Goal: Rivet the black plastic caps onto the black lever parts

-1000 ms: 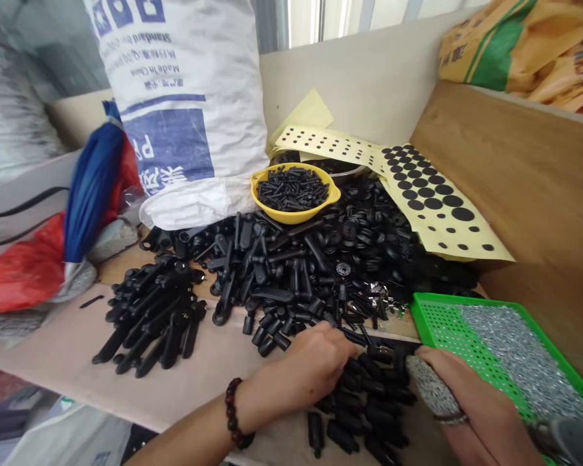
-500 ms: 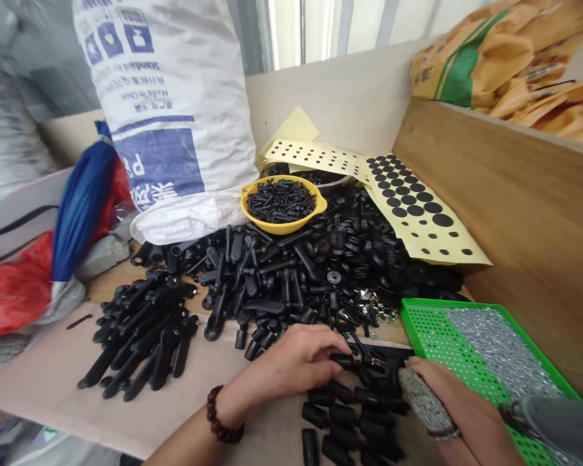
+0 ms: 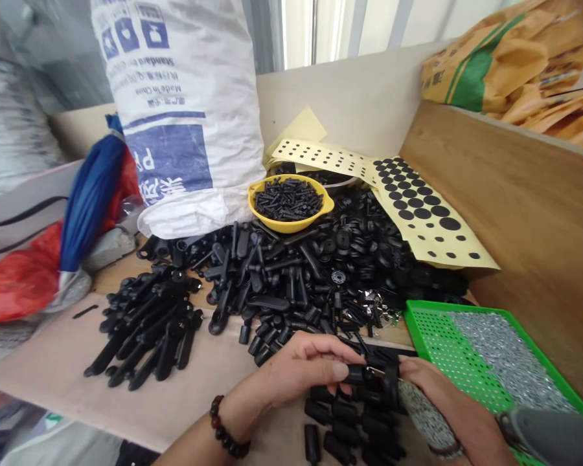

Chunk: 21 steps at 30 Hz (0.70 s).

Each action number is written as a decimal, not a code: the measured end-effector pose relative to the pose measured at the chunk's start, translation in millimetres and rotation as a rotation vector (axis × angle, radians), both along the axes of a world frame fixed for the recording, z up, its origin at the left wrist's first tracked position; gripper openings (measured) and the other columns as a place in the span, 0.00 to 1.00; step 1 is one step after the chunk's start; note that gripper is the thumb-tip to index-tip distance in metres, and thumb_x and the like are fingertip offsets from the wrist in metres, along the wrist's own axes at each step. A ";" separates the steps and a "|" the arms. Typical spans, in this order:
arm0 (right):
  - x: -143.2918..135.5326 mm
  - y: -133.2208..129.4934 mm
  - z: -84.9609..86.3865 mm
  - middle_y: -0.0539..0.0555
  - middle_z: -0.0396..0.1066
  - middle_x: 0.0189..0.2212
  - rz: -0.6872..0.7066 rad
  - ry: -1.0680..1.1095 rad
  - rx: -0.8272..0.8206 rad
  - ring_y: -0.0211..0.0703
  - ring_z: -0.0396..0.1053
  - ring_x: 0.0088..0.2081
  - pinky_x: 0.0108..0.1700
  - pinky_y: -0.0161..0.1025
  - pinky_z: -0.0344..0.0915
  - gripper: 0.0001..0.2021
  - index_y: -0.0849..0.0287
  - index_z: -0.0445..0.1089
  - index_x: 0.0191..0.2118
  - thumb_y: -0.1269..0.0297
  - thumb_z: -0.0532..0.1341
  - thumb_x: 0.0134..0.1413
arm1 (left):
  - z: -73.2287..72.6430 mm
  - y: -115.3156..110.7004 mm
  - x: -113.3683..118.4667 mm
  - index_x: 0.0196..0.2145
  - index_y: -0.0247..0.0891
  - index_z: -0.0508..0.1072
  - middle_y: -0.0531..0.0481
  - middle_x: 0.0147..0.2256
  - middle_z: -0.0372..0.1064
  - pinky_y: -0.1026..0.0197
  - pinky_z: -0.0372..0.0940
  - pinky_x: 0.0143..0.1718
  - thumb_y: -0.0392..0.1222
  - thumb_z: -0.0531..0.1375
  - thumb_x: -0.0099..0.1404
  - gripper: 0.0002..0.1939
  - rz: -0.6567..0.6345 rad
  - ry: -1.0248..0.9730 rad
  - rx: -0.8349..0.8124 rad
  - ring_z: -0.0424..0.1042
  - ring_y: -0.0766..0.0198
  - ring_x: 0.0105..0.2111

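Worktop [image 3: 43,378]: smooth, pinkish, lower left of frame
Your left hand [image 3: 294,375]: pinches a ribless black cylinder [image 3: 356,375], lower centre
Your right hand [image 3: 454,395]: wraps a grey-bodied tool [image 3: 556,430], lower right
Tray [image 3: 459,353]: perforated green plastic

The left hand [image 3: 296,372] pinches a small black part [image 3: 356,375] between thumb and fingers above rows of similar pieces [image 3: 342,432], and the right hand [image 3: 461,404] grips a tool by its speckled handle [image 3: 425,414]. Behind them, a yellow bowl [image 3: 291,226] of black plugs [image 3: 287,199] stands before a white sack [image 3: 228,97]; a green tray [image 3: 471,355] at right holds silvery bits [image 3: 510,355].
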State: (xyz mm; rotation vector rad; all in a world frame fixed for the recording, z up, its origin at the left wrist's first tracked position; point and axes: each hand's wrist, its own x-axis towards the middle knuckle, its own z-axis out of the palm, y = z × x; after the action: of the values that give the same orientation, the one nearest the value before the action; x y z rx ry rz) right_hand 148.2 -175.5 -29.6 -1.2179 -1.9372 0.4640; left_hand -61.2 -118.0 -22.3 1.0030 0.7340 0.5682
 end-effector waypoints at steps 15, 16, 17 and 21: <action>-9.2 -1.8 -7.3 0.50 0.70 0.25 0.004 0.268 -0.240 0.44 0.70 0.25 0.26 0.35 0.68 0.11 0.51 0.69 0.32 0.57 0.52 0.59 | 7.5 -7.6 15.5 0.37 0.34 0.79 0.49 0.27 0.69 0.68 0.60 0.25 0.56 0.65 0.54 0.21 0.029 0.061 0.102 0.65 0.69 0.24; -10.1 -0.6 -11.5 0.49 0.68 0.22 -0.017 0.309 -0.266 0.42 0.67 0.22 0.22 0.34 0.65 0.11 0.52 0.68 0.29 0.56 0.54 0.58 | 9.9 -8.4 16.4 0.37 0.34 0.79 0.47 0.29 0.69 0.67 0.61 0.27 0.54 0.63 0.57 0.20 0.042 0.101 0.226 0.66 0.68 0.26; -11.3 0.6 -15.7 0.48 0.66 0.19 -0.052 0.368 -0.316 0.40 0.64 0.19 0.19 0.32 0.62 0.13 0.53 0.67 0.26 0.54 0.56 0.56 | 12.6 -9.4 17.3 0.38 0.33 0.79 0.45 0.31 0.70 0.65 0.63 0.30 0.50 0.60 0.60 0.17 0.055 0.148 0.377 0.68 0.66 0.28; -17.9 5.2 -27.0 0.49 0.61 0.13 -0.254 0.646 -0.508 0.39 0.60 0.16 0.17 0.33 0.59 0.22 0.56 0.61 0.15 0.46 0.59 0.48 | 19.9 -15.0 21.2 0.44 0.31 0.75 0.39 0.38 0.71 0.62 0.65 0.41 0.36 0.51 0.67 0.15 0.057 0.284 1.006 0.69 0.61 0.39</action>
State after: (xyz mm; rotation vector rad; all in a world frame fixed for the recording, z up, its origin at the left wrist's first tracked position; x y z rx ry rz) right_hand 130.3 -170.3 -56.7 -1.3768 -1.1287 1.1023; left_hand -40.0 -133.0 -2.4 2.0279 0.7235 0.8834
